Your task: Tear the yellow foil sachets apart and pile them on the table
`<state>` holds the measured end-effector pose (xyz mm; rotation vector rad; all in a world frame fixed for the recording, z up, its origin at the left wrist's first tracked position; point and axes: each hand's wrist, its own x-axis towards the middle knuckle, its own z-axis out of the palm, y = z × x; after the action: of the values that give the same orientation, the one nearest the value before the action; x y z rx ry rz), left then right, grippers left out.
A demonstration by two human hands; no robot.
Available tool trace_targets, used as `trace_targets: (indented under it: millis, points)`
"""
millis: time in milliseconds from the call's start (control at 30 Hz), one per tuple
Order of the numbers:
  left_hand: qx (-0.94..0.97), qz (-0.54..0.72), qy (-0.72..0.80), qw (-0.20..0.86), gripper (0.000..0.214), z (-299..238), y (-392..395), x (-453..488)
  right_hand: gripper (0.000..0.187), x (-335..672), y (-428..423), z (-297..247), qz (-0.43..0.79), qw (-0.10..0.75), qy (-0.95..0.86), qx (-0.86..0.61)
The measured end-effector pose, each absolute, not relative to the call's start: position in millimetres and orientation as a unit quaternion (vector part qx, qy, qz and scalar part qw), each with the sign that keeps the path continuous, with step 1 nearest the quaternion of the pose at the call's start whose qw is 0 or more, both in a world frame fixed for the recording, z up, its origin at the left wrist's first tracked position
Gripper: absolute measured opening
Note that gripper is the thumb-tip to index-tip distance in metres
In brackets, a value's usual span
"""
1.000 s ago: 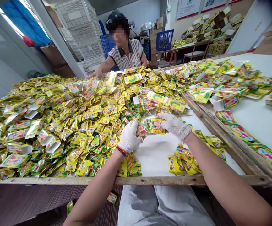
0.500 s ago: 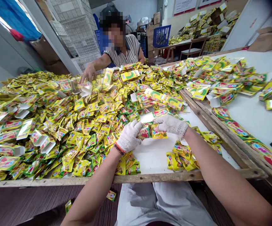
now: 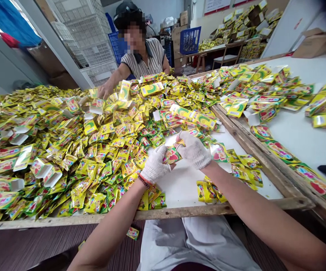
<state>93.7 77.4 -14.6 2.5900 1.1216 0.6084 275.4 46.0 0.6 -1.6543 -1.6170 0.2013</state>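
Observation:
My left hand (image 3: 157,163), in a white knitted glove with bare fingertips, is closed round a small printed carton (image 3: 172,155) in green, red and white. My right hand (image 3: 193,148), gloved alike, is pinched at the carton's right end. A bit of yellow shows at its fingertips; whether that is a packet or part of the carton I cannot tell. Both hands are over the white tabletop (image 3: 177,188). Left of them lies a big heap of yellow and green packets (image 3: 118,141). Another carton (image 3: 218,152) lies just right of my right hand.
A co-worker (image 3: 143,56) sits across the table, one hand in the heap. A wooden rail (image 3: 244,143) divides the table, with more cartons (image 3: 264,90) beyond it. Loose yellow packets (image 3: 208,192) lie near the wooden front edge (image 3: 185,211). Open cartons (image 3: 43,167) lie on the heap.
My right hand has moved slightly left and up against the carton's end. The yellow packet seen beside the carton is out of sight. The co-worker's hand has shifted slightly in the heap.

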Motion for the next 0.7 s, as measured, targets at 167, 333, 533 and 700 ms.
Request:
trace_targets:
  millis: [167, 333, 533, 700]
  points:
    - [0.886, 0.226, 0.400, 0.064, 0.052, -19, 84, 89, 0.027, 284, 46, 8, 0.190, 0.364, -0.635, -0.655]
    - [0.901, 0.212, 0.376, 0.036, 0.053, -19, 86, 87, 0.017, 293, 48, 10, 0.160, 0.310, -0.649, -0.675]
    - [0.901, 0.186, 0.390, 0.027, 0.049, -16, 85, 89, 0.019, 286, 43, 16, 0.318, 0.298, -0.632, -0.640]
    - [0.907, 0.179, 0.378, 0.042, 0.050, -14, 83, 89, 0.024, 280, 32, 17, 0.538, 0.303, -0.568, -0.545]
